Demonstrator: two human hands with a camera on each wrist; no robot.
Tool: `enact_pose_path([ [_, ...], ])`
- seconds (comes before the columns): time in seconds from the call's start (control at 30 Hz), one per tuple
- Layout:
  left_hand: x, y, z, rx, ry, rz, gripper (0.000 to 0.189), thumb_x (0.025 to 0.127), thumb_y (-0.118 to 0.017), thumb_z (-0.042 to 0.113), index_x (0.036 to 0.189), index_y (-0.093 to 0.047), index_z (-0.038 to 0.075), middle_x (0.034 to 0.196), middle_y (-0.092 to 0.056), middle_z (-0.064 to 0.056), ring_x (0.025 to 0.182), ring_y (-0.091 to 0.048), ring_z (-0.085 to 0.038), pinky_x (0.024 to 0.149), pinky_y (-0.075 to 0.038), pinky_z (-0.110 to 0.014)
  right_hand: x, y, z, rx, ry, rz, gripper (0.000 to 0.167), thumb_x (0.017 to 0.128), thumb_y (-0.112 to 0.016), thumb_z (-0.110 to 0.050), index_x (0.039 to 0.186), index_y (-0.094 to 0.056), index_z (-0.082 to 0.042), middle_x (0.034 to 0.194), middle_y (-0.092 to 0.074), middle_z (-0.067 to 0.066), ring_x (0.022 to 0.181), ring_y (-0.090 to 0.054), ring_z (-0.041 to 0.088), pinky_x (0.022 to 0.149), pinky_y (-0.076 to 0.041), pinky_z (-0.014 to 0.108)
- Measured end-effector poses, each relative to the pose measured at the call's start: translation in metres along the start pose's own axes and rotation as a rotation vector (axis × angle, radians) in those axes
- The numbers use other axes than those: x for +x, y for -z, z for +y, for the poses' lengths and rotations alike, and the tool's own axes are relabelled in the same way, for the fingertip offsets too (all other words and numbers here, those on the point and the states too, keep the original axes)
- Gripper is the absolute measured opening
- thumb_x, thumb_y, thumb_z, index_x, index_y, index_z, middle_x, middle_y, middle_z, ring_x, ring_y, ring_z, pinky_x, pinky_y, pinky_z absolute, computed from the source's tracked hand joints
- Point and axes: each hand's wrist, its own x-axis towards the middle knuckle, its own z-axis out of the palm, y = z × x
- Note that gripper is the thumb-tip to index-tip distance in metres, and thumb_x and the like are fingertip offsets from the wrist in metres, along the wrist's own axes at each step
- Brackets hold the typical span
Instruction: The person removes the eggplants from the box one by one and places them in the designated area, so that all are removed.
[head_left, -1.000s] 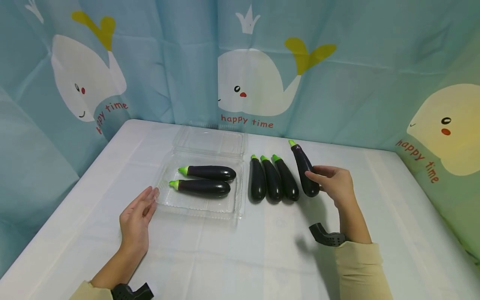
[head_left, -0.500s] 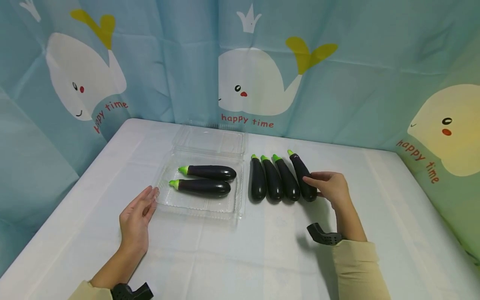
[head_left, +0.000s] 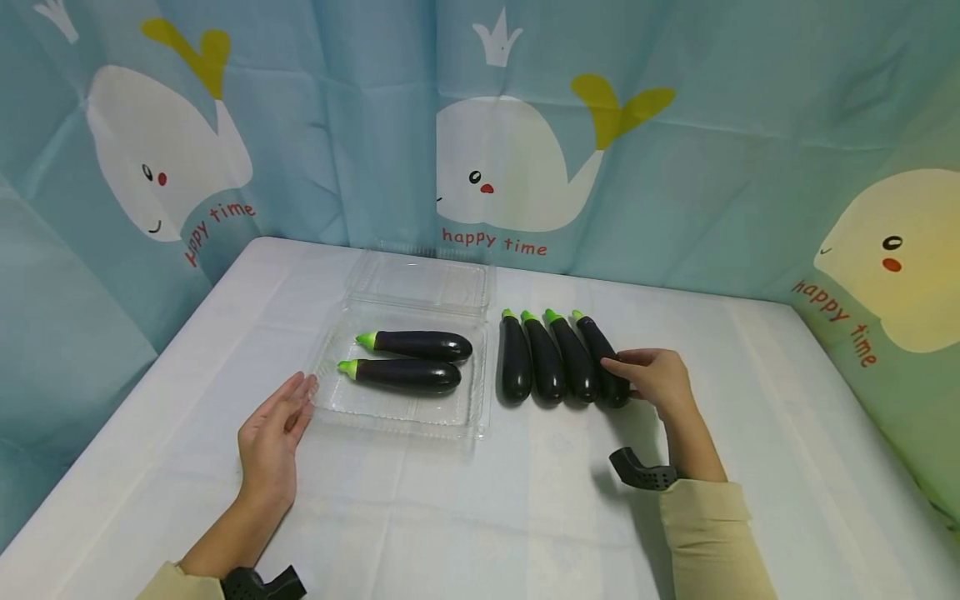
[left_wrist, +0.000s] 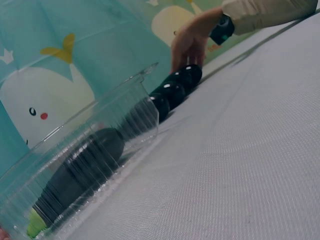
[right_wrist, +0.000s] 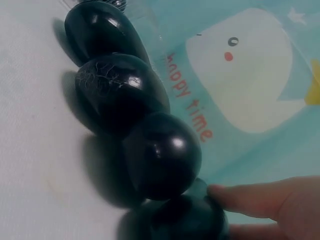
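Note:
With thumb and fingers my right hand [head_left: 656,379] pinches the rightmost eggplant [head_left: 597,346] near its rounded end; its green tip points away from me. Beside it, three more dark eggplants [head_left: 546,358] lie in a row on the table. My left hand [head_left: 272,442] touches the near left corner of a clear plastic clamshell box [head_left: 397,418], fingers fairly straight. Inside the box are two eggplants [head_left: 408,376], lying sideways with green tips to the left. The left wrist view shows one of these eggplants [left_wrist: 82,175] through the box wall.
The box's lid [head_left: 420,282] lies open toward the back. A white cloth covers the table [head_left: 465,525]. Behind it hangs a blue curtain [head_left: 360,125] with whale prints, which bounds the table's back and sides.
My right hand has lowered the rightmost eggplant and brought it left, up against the row of three. The left hand and the box have stayed in place.

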Motion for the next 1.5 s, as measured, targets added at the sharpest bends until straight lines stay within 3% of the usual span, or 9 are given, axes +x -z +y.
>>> enact_pose_path([
  [1.13, 0.0, 0.001, 0.0, 0.008, 0.013, 0.003, 0.039, 0.098, -0.04, 0.012, 0.132, -0.044, -0.005, 0.134, -0.048, -0.013, 0.114, -0.052, -0.01, 0.092, -0.041, -0.02, -0.006, 0.005, -0.003, -0.087, 0.052, 0.01, 0.069, 0.082, -0.064, -0.043, 0.123, -0.051, 0.01, 0.122, -0.051, 0.029, 0.101, -0.057, 0.037, 0.076, -0.054, 0.037],
  [1.33, -0.001, 0.001, 0.001, 0.008, 0.01, 0.001, 0.039, 0.098, -0.04, 0.011, 0.133, -0.043, -0.005, 0.135, -0.045, -0.015, 0.115, -0.051, -0.011, 0.092, -0.04, -0.02, -0.016, 0.01, -0.013, -0.132, 0.11, 0.062, 0.067, 0.083, -0.063, -0.046, 0.123, -0.053, 0.007, 0.12, -0.055, 0.026, 0.102, -0.056, 0.038, 0.081, -0.049, 0.045],
  [1.5, 0.0, -0.001, 0.001, -0.006, 0.013, 0.005, 0.039, 0.097, -0.041, 0.011, 0.132, -0.043, -0.005, 0.135, -0.045, -0.016, 0.114, -0.051, -0.011, 0.092, -0.04, -0.02, -0.023, 0.013, -0.021, -0.128, 0.184, 0.052, 0.066, 0.082, -0.064, -0.046, 0.122, -0.055, 0.005, 0.118, -0.057, 0.024, 0.107, -0.054, 0.037, 0.084, -0.046, 0.048],
])
